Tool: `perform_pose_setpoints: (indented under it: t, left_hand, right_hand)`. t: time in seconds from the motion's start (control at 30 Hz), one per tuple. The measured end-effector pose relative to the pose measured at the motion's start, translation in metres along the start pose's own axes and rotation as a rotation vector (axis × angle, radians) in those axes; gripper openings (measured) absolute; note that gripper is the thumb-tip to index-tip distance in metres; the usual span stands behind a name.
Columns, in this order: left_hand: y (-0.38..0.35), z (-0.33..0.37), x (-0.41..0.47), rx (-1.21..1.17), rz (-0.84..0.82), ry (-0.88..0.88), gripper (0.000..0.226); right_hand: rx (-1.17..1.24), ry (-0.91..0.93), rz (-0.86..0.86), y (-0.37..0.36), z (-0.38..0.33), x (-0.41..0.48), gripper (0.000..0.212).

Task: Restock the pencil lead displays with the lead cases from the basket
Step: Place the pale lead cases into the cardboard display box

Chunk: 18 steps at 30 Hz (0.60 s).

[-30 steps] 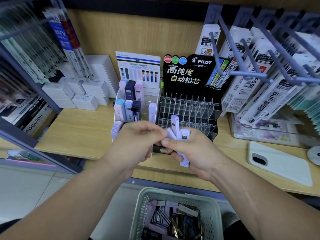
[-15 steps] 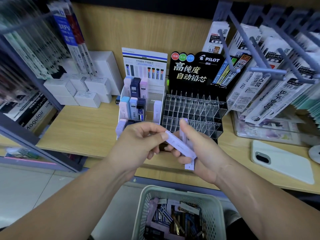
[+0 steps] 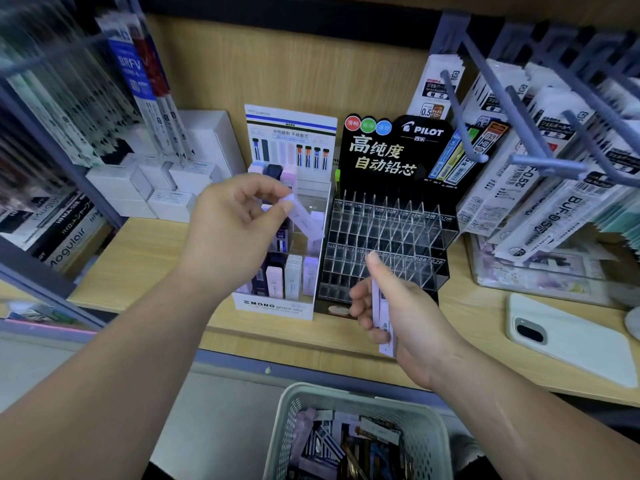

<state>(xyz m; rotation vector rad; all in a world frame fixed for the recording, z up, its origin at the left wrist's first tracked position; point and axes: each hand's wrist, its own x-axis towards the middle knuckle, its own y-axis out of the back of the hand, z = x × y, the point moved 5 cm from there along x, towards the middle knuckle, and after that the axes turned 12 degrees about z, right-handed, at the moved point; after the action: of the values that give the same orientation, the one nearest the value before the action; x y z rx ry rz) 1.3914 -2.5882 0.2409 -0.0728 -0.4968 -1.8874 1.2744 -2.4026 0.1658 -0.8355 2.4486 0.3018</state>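
Since half a second earlier, the left hand had lifted one lilac lead case away from the right hand. It pinched the case's end over the MONO display, probably to slot it in. The right hand gripped the spare cases, thumb raised, above the basket.

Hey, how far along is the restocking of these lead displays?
Done: the MONO display already holds cases in several slots. In hand: the left hand pinches a lavender case above that display, and the right hand grips spare cases. Left: the clear Pilot rack looks empty, and the basket holds many cases.
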Motion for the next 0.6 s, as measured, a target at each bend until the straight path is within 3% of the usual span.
perform_pose_setpoints:
  t: [0.2, 0.43, 0.6]
  left_hand:
    - [-0.017, -0.008, 0.0, 0.109, -0.049, -0.138, 0.017]
    - [-0.033, -0.01, -0.007, 0.347, -0.059, -0.501, 0.014]
    - [-0.041, -0.014, -0.008, 0.473, -0.037, -0.57, 0.021]
  right_hand:
    - [0.1, -0.058, -0.044, 0.004, 0.0, 0.002, 0.06]
    - [0.208, -0.09, -0.096, 0.004, -0.003, 0.001, 0.062]
    - [0.263, -0.094, -0.119, 0.005, -0.005, -0.001, 0.059]
